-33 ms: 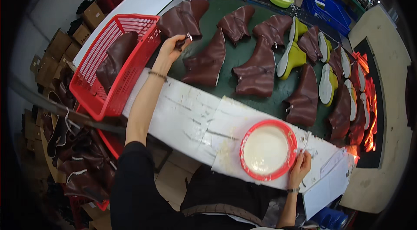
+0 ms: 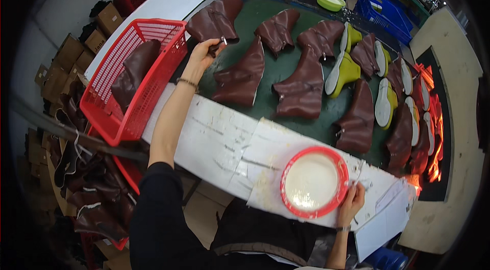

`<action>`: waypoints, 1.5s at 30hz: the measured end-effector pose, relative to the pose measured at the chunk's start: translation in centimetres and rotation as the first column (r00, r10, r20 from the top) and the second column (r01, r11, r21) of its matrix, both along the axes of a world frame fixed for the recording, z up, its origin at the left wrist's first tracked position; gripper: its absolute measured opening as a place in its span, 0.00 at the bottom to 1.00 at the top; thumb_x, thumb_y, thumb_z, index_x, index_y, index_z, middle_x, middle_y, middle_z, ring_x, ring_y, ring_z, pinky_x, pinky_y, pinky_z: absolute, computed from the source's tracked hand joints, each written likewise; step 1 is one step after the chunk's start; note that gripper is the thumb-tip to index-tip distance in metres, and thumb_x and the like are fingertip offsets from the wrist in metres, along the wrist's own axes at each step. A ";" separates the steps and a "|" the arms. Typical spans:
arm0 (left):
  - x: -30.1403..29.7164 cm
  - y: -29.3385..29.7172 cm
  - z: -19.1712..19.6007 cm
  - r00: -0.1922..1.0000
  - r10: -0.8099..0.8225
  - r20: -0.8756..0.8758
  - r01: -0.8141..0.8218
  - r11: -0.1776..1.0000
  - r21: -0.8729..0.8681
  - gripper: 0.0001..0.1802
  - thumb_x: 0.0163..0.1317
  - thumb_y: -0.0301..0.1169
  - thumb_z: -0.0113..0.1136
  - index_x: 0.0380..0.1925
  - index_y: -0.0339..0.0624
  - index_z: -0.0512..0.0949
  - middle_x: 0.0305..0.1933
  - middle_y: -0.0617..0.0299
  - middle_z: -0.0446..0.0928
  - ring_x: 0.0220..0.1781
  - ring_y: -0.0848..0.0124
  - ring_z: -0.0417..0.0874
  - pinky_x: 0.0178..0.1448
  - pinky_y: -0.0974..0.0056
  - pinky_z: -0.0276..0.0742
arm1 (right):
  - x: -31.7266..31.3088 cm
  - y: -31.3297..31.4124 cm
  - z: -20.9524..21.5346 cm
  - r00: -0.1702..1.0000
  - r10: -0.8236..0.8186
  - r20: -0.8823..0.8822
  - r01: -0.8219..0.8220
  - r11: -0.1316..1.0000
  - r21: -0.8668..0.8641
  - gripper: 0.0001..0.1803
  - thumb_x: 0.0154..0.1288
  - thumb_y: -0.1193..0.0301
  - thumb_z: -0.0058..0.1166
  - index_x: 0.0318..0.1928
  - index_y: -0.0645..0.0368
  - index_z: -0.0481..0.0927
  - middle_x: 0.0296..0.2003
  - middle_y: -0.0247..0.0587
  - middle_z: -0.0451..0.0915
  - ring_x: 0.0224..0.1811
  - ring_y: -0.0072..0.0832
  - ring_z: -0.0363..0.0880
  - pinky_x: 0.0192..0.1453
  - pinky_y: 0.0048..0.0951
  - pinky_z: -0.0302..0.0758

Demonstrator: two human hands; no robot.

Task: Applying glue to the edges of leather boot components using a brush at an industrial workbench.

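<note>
My left hand (image 2: 205, 54) is closed at the lower edge of a brown leather boot upper (image 2: 214, 19), by its metal zip pull. A small dark piece shows between the fingers, and I cannot tell whether it is part of that upper. Beside the red-rimmed bowl (image 2: 311, 180) of creamy white liquid, my right hand (image 2: 352, 202) is closed on a thin white-smeared stick, its kind unclear. More brown uppers (image 2: 240, 76) lie in rows on the dark green surface, among yellow-green shoe lasts (image 2: 343, 73) with pale soles.
A red plastic basket (image 2: 176, 45) with a brown upper inside stands at my left. White boards (image 2: 214, 137) line the near edge. A glowing orange heater opening (image 2: 436, 132) is at the right end. Across the table, a person works by a green bowl (image 2: 331, 0).
My view has shifted slightly. My hands keep nearly the same places. Across the table, the other person's hand by the green bowl has moved a little.
</note>
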State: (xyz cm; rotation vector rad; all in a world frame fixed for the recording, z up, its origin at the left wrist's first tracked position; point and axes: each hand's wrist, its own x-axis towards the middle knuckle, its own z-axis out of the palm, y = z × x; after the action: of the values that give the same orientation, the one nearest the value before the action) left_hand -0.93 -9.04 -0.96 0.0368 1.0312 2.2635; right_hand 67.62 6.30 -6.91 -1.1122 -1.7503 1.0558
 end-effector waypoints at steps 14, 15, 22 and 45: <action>-7.4 6.8 -6.1 0.572 -0.094 -0.815 -0.801 0.151 -0.580 0.55 0.47 0.46 0.79 0.66 0.26 0.58 0.64 0.31 0.66 0.70 0.32 0.69 0.71 0.38 0.71 | -1.8 -1.2 1.5 0.990 0.131 0.049 -0.122 0.979 -0.160 0.17 0.81 0.69 0.50 0.60 0.69 0.75 0.49 0.43 0.82 0.47 0.25 0.79 0.52 0.28 0.77; -7.4 5.0 -5.6 0.352 -0.213 -0.911 -0.936 -0.103 -0.337 0.54 0.47 0.47 0.76 0.66 0.24 0.61 0.64 0.34 0.66 0.71 0.33 0.65 0.71 0.35 0.69 | -2.1 -1.3 1.6 0.997 0.071 0.015 -0.068 0.982 -0.174 0.18 0.79 0.66 0.54 0.57 0.69 0.77 0.49 0.49 0.82 0.49 0.32 0.78 0.55 0.35 0.77; 15.5 -0.2 6.1 0.318 0.055 -0.946 -0.572 0.807 -0.145 0.10 0.63 0.31 0.68 0.42 0.40 0.90 0.35 0.55 0.90 0.35 0.72 0.90 0.42 0.66 0.83 | 1.1 1.5 -1.5 0.996 0.025 0.088 -0.028 0.999 0.040 0.24 0.82 0.63 0.51 0.62 0.75 0.75 0.57 0.54 0.79 0.53 0.35 0.78 0.57 0.34 0.78; 45.8 -56.1 5.0 0.057 0.359 -0.931 -0.770 -0.578 -0.270 0.29 0.62 0.48 0.75 0.46 0.29 0.84 0.48 0.45 0.88 0.49 0.58 0.89 0.56 0.57 0.81 | 1.5 2.2 -2.4 0.990 0.129 0.052 -0.136 0.981 0.142 0.25 0.81 0.64 0.54 0.65 0.73 0.73 0.48 0.46 0.83 0.45 0.26 0.80 0.47 0.27 0.79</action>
State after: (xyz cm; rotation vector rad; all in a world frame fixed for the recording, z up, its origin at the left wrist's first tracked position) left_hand 44.82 -65.13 4.01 -1.4163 3.5626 1.6632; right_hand 69.12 8.52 -9.27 -0.9445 -1.9245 0.9719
